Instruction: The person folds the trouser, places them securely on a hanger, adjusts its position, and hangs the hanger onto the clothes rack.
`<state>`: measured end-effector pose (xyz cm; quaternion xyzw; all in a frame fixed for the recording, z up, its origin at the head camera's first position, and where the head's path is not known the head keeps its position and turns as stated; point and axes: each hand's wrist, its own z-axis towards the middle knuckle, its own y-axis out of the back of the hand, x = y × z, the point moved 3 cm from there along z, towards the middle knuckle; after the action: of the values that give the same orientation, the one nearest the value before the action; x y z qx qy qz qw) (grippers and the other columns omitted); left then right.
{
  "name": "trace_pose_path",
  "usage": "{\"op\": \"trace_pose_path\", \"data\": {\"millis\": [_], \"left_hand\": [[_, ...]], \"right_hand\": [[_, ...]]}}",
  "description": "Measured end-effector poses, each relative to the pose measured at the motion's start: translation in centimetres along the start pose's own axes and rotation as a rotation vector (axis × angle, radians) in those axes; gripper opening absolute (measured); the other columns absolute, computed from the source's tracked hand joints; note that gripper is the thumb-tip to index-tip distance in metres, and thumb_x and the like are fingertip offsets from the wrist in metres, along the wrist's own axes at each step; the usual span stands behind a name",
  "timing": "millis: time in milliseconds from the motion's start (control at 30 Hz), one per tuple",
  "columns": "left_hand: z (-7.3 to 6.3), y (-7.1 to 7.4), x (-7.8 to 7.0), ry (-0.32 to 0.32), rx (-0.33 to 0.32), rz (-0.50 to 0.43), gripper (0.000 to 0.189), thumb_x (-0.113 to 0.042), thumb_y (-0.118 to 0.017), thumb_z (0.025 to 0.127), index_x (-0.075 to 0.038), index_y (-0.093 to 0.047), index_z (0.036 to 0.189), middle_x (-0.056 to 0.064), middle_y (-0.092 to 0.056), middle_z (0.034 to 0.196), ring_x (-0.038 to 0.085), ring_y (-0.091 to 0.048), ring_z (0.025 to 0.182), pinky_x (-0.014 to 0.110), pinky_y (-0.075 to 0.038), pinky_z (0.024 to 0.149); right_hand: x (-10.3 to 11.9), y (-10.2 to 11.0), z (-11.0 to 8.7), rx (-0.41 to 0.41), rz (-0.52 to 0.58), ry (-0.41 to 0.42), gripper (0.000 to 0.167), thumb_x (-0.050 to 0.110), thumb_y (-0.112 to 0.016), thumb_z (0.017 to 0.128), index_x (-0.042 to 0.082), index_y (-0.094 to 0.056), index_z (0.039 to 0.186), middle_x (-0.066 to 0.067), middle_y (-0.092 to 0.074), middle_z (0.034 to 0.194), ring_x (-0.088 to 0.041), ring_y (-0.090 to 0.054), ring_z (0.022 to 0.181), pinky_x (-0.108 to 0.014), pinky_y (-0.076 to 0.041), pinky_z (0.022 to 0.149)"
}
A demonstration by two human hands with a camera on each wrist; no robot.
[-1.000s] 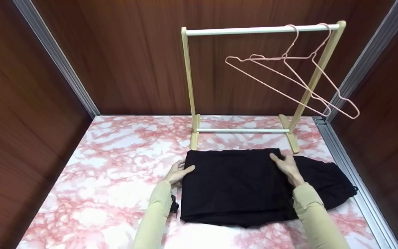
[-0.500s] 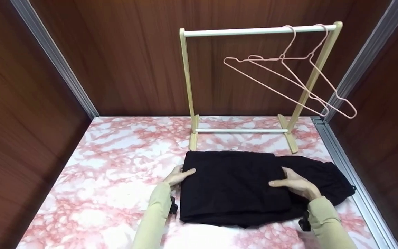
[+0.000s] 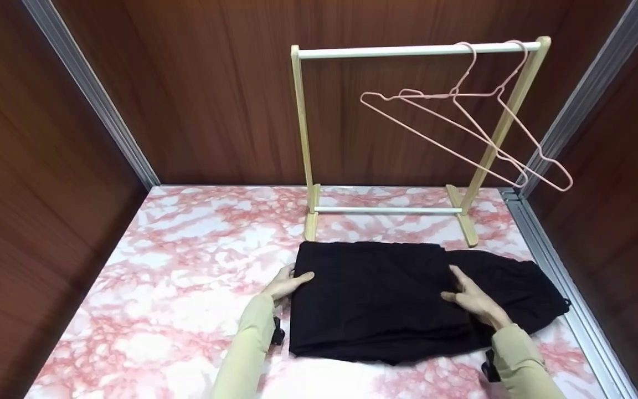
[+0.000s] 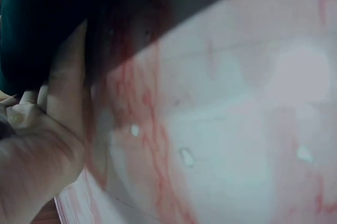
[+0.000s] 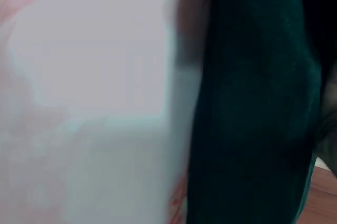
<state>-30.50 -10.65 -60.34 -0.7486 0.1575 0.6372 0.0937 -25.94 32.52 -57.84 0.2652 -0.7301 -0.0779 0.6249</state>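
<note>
A folded black garment point(image 3: 374, 299) lies flat on the table, its narrower, gathered end sticking out to the right with a small loop at the tip. At its left edge my left hand point(image 3: 286, 282) grips the cloth, thumb on top and fingers under the fold; the left wrist view shows these fingers point(image 4: 68, 77) reaching beneath dark cloth. My right hand point(image 3: 474, 296) rests on the garment near the folded part's right edge, thumb and index finger apart. Its other fingers are hidden. In the right wrist view cloth point(image 5: 253, 98) fills the middle, and little of the hand shows.
Behind the garment stands a wooden rack point(image 3: 303, 133) with a white top rail. Two pink hangers point(image 3: 407, 122) hang at its right end. Brown panels enclose the pink marbled table point(image 3: 186, 277), and a metal rail point(image 3: 551, 266) runs along its right edge.
My right hand has let go of the garment's upper right corner and moved down and to the right. The folded flap lies lower. My left hand has stayed in place.
</note>
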Motion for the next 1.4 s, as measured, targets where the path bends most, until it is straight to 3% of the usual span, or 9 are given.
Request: {"op": "trace_pose_path", "data": {"millis": [100, 167, 267, 333, 500, 700, 867, 1133, 1400], "left_hand": [[-0.33, -0.31, -0.29, 0.021, 0.011, -0.008, 0.063, -0.031, -0.065, 0.096, 0.005, -0.045, 0.143, 0.024, -0.063, 0.133, 0.023, -0.070, 0.107, 0.037, -0.057, 0.096], [-0.32, -0.47, -0.14, 0.054, 0.011, -0.033, 0.060, -0.025, -0.062, 0.098, 0.005, -0.042, 0.145, 0.027, -0.060, 0.136, 0.021, -0.070, 0.105, 0.038, -0.057, 0.096], [-0.25, -0.52, -0.02, 0.059, 0.002, -0.031, 0.055, -0.020, -0.061, 0.099, 0.007, -0.043, 0.143, 0.026, -0.062, 0.134, 0.014, -0.069, 0.099, 0.034, -0.057, 0.093], [-0.01, -0.38, 0.30, 0.054, -0.010, -0.022, 0.053, -0.021, -0.063, 0.098, 0.006, -0.046, 0.141, 0.025, -0.063, 0.132, 0.014, -0.069, 0.098, 0.034, -0.057, 0.094], [-0.11, -0.32, 0.05, 0.040, -0.022, 0.003, 0.053, -0.021, -0.062, 0.098, 0.007, -0.046, 0.141, 0.026, -0.062, 0.133, 0.015, -0.068, 0.101, 0.035, -0.055, 0.097], [-0.18, -0.35, 0.09, 0.038, -0.025, -0.004, 0.053, -0.020, -0.062, 0.098, 0.007, -0.046, 0.141, 0.027, -0.062, 0.132, 0.015, -0.069, 0.099, 0.035, -0.056, 0.095], [-0.13, -0.42, 0.23, 0.047, -0.023, -0.009, 0.054, -0.021, -0.063, 0.098, 0.006, -0.047, 0.142, 0.024, -0.065, 0.130, 0.014, -0.070, 0.097, 0.034, -0.057, 0.094], [-0.07, -0.55, 0.24, 0.040, -0.039, -0.026, 0.053, -0.019, -0.064, 0.097, 0.006, -0.048, 0.141, 0.025, -0.066, 0.129, 0.013, -0.070, 0.095, 0.033, -0.057, 0.092], [-0.20, -0.59, 0.23, 0.052, -0.051, -0.016, 0.051, -0.021, -0.063, 0.098, 0.006, -0.047, 0.139, 0.027, -0.064, 0.131, 0.014, -0.070, 0.094, 0.035, -0.059, 0.090]], "right_hand": [[-0.48, -0.15, -0.33, -0.040, -0.006, -0.056, 0.084, 0.019, -0.066, 0.096, -0.001, -0.012, 0.157, -0.039, -0.030, 0.152, -0.047, -0.048, 0.128, -0.039, -0.054, 0.073], [-0.54, -0.19, -0.49, -0.143, -0.029, -0.046, 0.077, 0.022, -0.070, 0.094, 0.002, -0.025, 0.153, -0.033, -0.052, 0.133, -0.033, -0.059, 0.109, -0.031, -0.049, 0.071], [-0.47, -0.39, -0.67, -0.327, -0.105, 0.011, 0.062, 0.019, -0.076, 0.089, 0.004, -0.042, 0.138, -0.022, -0.066, 0.106, -0.013, -0.057, 0.082, -0.023, -0.046, 0.075], [-0.44, -0.58, -0.79, -0.438, -0.168, 0.033, 0.053, 0.017, -0.078, 0.087, 0.005, -0.048, 0.128, -0.017, -0.067, 0.096, -0.010, -0.055, 0.074, -0.020, -0.044, 0.073], [-0.59, -0.98, -0.80, -0.553, -0.175, 0.098, 0.044, 0.011, -0.079, 0.084, 0.005, -0.052, 0.118, -0.017, -0.066, 0.093, -0.001, -0.053, 0.071, -0.014, -0.044, 0.066], [-0.55, -1.03, -0.62, -0.529, -0.214, 0.099, 0.034, 0.017, -0.076, 0.088, 0.006, -0.063, 0.118, -0.018, -0.069, 0.100, -0.013, -0.060, 0.088, -0.019, -0.047, 0.075], [-0.47, -0.96, -0.56, -0.478, -0.220, -0.004, 0.038, 0.027, -0.071, 0.093, 0.003, -0.065, 0.122, -0.020, -0.068, 0.109, -0.026, -0.059, 0.102, -0.034, -0.044, 0.091], [-0.08, -1.02, -0.28, -0.355, -0.142, -0.160, 0.055, 0.045, -0.069, 0.092, -0.005, -0.064, 0.117, -0.021, -0.064, 0.116, -0.030, -0.058, 0.107, -0.039, -0.044, 0.096], [-0.88, -0.69, -0.29, -0.407, -0.027, -0.092, 0.031, 0.031, -0.059, 0.101, 0.001, -0.062, 0.097, 0.004, -0.058, 0.086, -0.008, -0.051, 0.085, -0.020, -0.039, 0.082]]}}
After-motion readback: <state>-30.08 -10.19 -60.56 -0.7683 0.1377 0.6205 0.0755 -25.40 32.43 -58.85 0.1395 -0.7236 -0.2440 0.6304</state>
